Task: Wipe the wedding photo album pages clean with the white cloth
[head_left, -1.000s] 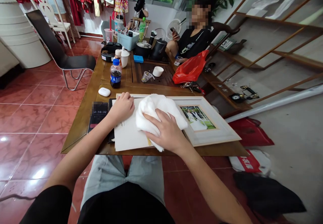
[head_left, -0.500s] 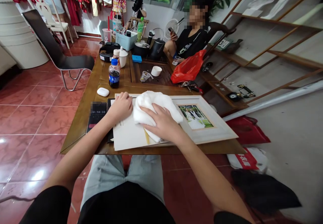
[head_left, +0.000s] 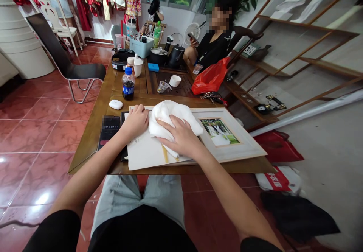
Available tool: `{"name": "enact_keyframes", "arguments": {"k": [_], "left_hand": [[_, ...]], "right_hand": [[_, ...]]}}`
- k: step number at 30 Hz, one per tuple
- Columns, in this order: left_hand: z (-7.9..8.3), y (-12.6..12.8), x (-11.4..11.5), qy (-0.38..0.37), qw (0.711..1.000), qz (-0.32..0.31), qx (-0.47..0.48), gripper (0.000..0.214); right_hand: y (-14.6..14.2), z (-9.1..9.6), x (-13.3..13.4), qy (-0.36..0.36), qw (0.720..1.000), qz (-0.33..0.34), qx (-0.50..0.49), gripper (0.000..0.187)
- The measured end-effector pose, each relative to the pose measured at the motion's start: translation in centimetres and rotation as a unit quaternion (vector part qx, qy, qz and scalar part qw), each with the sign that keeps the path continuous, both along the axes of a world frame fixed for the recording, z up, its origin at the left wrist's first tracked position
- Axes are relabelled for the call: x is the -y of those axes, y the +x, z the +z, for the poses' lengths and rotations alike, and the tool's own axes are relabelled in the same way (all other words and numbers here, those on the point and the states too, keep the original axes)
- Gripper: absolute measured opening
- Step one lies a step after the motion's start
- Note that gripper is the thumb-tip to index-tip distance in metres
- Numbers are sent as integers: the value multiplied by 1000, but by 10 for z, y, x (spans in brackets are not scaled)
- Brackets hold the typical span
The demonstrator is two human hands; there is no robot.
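A bunched white towel (head_left: 170, 116) lies on a cream-coloured sheet (head_left: 147, 148) on the table. My right hand (head_left: 181, 135) grips the towel from the right, its thumb and fingers spread over the folds. Left of the towel, my left hand (head_left: 137, 119) rests palm down on the sheet near its upper left side, fingers slightly bent and holding nothing. To the right lies a pale picture frame (head_left: 249, 150) with a photo (head_left: 219, 131) of two people outdoors. The sheet overlaps the frame's left part, and the towel hides some of both.
A phone (head_left: 109, 129) showing a timer lies left of my forearm. Beyond are a white earbud case (head_left: 115, 104), a cola bottle (head_left: 128, 84), a white cup (head_left: 175, 80) and a red plastic bag (head_left: 210, 78). A person (head_left: 217, 36) sits at the far right side with a phone.
The towel has shifted very slightly left under my right hand. My left hand stays about where it was. The seated person's lower hand has left the small clear cup.
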State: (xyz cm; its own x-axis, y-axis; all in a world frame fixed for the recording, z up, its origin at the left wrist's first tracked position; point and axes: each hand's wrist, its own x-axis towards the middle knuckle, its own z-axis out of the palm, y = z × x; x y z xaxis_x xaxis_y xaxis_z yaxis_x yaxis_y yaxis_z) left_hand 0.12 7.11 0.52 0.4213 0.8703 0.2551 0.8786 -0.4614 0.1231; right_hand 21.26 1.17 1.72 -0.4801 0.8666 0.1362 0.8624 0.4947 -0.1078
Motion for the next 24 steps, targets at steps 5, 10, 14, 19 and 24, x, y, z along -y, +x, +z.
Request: {"name": "enact_keyframes", "arguments": {"k": [5,10,14,19,24], "left_hand": [[1,1,0,0,1000,4,3,33],[2,1,1,0,1000,5,8,32],[1,1,0,3,1000,7,10,32],[-1,1,0,1,1000,11,16,31],[1,1,0,-3,1000,6,23,30]], "right_hand": [[6,-7,36,13,1000,3,4,62],[13,-11,71,44,999,18,-15,64],[16,-17,87,67,996,45,-26,65],[10,-25,91,101,991,83,-37,67],[-3,-20,87,81,994,58,-33,67]]}}
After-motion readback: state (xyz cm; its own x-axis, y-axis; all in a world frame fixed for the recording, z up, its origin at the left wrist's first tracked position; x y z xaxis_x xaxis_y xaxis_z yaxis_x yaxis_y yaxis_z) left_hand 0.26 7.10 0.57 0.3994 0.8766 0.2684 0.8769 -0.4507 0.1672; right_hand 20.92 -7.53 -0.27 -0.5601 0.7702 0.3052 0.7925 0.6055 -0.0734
